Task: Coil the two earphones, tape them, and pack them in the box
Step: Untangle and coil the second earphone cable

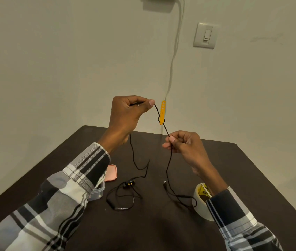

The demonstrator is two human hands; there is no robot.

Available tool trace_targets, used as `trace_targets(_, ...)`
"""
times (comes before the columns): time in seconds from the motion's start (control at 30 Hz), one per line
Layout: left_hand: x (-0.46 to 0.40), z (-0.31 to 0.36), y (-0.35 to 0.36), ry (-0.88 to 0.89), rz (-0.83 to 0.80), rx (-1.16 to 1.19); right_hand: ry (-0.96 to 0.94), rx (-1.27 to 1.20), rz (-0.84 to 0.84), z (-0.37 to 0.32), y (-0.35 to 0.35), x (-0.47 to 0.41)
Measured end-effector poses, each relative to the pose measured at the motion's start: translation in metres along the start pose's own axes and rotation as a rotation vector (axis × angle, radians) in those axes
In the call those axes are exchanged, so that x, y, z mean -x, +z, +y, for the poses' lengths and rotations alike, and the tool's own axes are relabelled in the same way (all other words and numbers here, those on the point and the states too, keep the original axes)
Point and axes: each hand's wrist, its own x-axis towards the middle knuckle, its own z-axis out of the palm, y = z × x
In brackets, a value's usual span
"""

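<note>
We are at the coiling step, on the first earphone: our left hand (125,113) and right hand (183,144) each pinch the thin black earphone cord (169,160) in clenched fingers, holding it taut above the dark surface (234,169), its yellow strap (162,112) between them. Next, we judge, comes looping the slack; the second black earphone (125,192) lies loose below.

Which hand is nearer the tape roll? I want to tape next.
Right. The right hand is raised above the tape roll, pinching the earphone cord; the left hand is farther away.
</note>
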Motion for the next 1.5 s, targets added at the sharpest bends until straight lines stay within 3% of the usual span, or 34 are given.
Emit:
trace_targets(0.43,-0.011,0.006,-0.014,0.008,0.176,0.084,0.012,-0.016,0.202,0.01,-0.019,0.003)
trace_targets(1.4,-0.01,0.006,-0.01,0.078,0.176,0.086,-0.021,0.206,0.279,0.041,-0.025,-0.021)
trace_targets(1.5,-0.009,0.005,-0.01,0.085,0.165,0.071,-0.032,0.329,0.218,0.042,-0.026,-0.022)
